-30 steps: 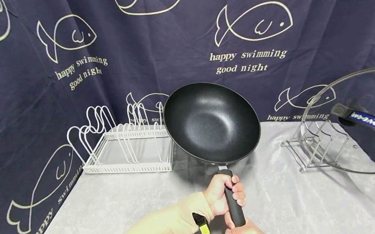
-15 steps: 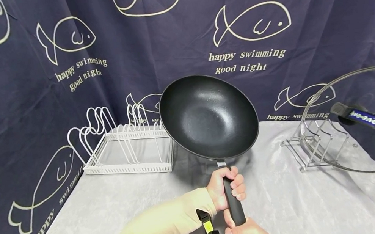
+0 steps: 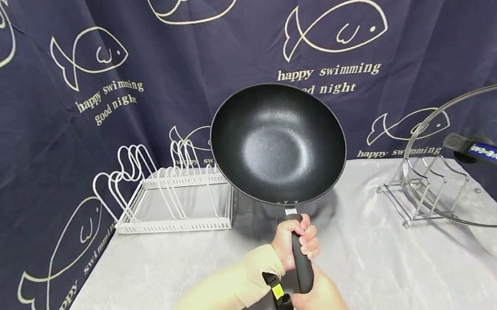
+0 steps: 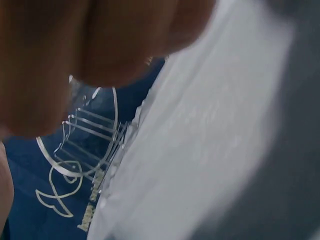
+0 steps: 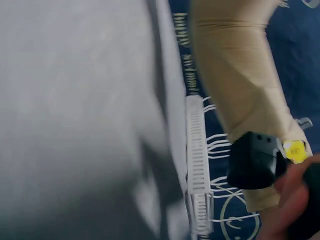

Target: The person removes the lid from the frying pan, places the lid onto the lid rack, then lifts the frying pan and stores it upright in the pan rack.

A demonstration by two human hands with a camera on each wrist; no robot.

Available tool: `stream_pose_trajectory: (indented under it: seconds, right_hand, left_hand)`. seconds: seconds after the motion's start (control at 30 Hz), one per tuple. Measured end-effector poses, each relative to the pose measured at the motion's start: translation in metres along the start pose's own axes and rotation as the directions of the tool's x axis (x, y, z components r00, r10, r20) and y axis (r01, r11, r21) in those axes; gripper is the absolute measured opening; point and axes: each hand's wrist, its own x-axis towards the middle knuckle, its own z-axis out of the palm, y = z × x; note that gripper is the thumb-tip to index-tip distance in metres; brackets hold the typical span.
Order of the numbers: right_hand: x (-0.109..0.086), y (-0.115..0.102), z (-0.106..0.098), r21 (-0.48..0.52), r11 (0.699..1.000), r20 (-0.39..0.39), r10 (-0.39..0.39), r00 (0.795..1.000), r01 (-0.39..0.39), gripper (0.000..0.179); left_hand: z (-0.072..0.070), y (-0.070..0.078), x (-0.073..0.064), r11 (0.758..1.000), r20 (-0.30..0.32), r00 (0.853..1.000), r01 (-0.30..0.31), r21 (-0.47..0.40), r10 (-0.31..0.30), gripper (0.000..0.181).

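A black wok (image 3: 275,147) with a long black handle is held up over the table in the head view, its inside facing me. My left hand (image 3: 283,244) grips the upper part of the handle, fingers curled round it. Lower down, my right hand (image 3: 323,298) holds the handle's end, the thumb across it and the other fingers mostly hidden. Blurred left fingers (image 4: 120,40) fill the top of the left wrist view. The right wrist view catches my left sleeve (image 5: 235,65) and a bit of blurred hand at the lower right.
Left of the wok stands a white wire rack (image 3: 174,226) with upright loops on the grey tablecloth (image 3: 370,273). On the right, a metal rack (image 3: 423,217) bears a large glass lid (image 3: 478,224) with a black handle. A dark blue fish-print curtain (image 3: 237,50) hangs behind.
The wok has risen a little and tips more upright, both hands going up with it. My right hand has turned and shifted slightly on the handle's end. The racks stay put.
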Motion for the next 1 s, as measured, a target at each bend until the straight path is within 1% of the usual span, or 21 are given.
stream_pose_trajectory:
  seconds: [0.03, 0.07, 0.1, 0.17, 0.23, 0.3, 0.4, 0.47, 0.57, 0.67, 0.73, 0.87, 0.93, 1.0]
  right_hand:
    - [0.0, -0.001, 0.002, -0.059, 0.998, -0.062, -0.019, 0.998, 0.015, 0.042]
    - [0.0, -0.002, 0.003, -0.107, 0.994, -0.113, -0.039, 0.993, 0.027, 0.046]
    - [0.0, -0.003, 0.004, -0.141, 0.989, -0.15, -0.06, 0.987, 0.039, 0.049]
    - [0.0, -0.005, 0.005, -0.175, 0.983, -0.18, -0.093, 0.979, 0.061, 0.052]
    - [0.001, -0.005, 0.006, -0.15, 0.985, -0.183, -0.11, 0.977, 0.083, 0.057]
    - [0.001, -0.006, 0.009, -0.118, 0.987, -0.186, -0.132, 0.974, 0.111, 0.063]
    - [0.003, -0.005, 0.017, -0.074, 0.988, -0.203, -0.148, 0.968, 0.136, 0.072]
    - [0.004, -0.004, 0.023, -0.037, 0.988, -0.215, -0.155, 0.964, 0.151, 0.073]
    - [0.006, -0.006, 0.029, 0.012, 0.987, -0.231, -0.155, 0.961, 0.162, 0.071]
    - [0.005, -0.009, 0.03, 0.048, 0.978, -0.251, -0.186, 0.95, 0.204, 0.07]
    - [0.005, -0.011, 0.03, 0.073, 0.968, -0.254, -0.213, 0.944, 0.238, 0.072]
    - [0.002, -0.013, 0.03, 0.162, 0.944, -0.22, -0.248, 0.943, 0.287, 0.078]
    - [0.001, -0.014, 0.03, 0.201, 0.936, -0.204, -0.249, 0.947, 0.29, 0.077]
    - [0.001, -0.016, 0.029, 0.223, 0.93, -0.193, -0.251, 0.949, 0.291, 0.071]
  left_hand:
    - [0.0, 0.001, 0.001, 1.0, -0.005, 1.0, 0.003, 0.015, -0.003, 0.025]
    - [0.0, 0.002, 0.001, 0.999, -0.01, 1.0, 0.01, 0.031, -0.01, 0.025]
    - [0.0, 0.003, 0.002, 0.999, -0.015, 1.0, 0.017, 0.043, -0.016, 0.025]
    - [0.001, 0.004, 0.003, 0.998, -0.026, 0.999, 0.026, 0.057, -0.025, 0.024]
    - [0.002, 0.005, 0.003, 0.998, -0.027, 0.999, 0.036, 0.057, -0.034, 0.025]
    - [0.002, 0.006, 0.003, 0.998, -0.014, 0.999, 0.036, 0.049, -0.036, 0.025]
    - [0.0, 0.008, 0.001, 0.998, 0.006, 0.999, 0.04, 0.04, -0.04, 0.026]
    - [-0.001, 0.01, -0.001, 0.998, 0.015, 0.999, 0.05, 0.047, -0.05, 0.027]
    - [-0.001, 0.015, -0.001, 0.994, 0.014, 0.996, 0.085, 0.075, -0.087, 0.027]
    - [0.003, 0.021, 0.0, 0.986, 0.009, 0.991, 0.132, 0.105, -0.134, 0.026]
    - [0.006, 0.025, 0.0, 0.979, -0.012, 0.986, 0.167, 0.117, -0.166, 0.025]
    - [0.014, 0.031, -0.004, 0.965, -0.082, 0.972, 0.231, 0.125, -0.222, 0.021]
    - [0.018, 0.034, -0.005, 0.958, -0.137, 0.962, 0.253, 0.135, -0.235, 0.019]
    - [0.023, 0.034, -0.006, 0.953, -0.218, 0.949, 0.265, 0.149, -0.23, 0.017]
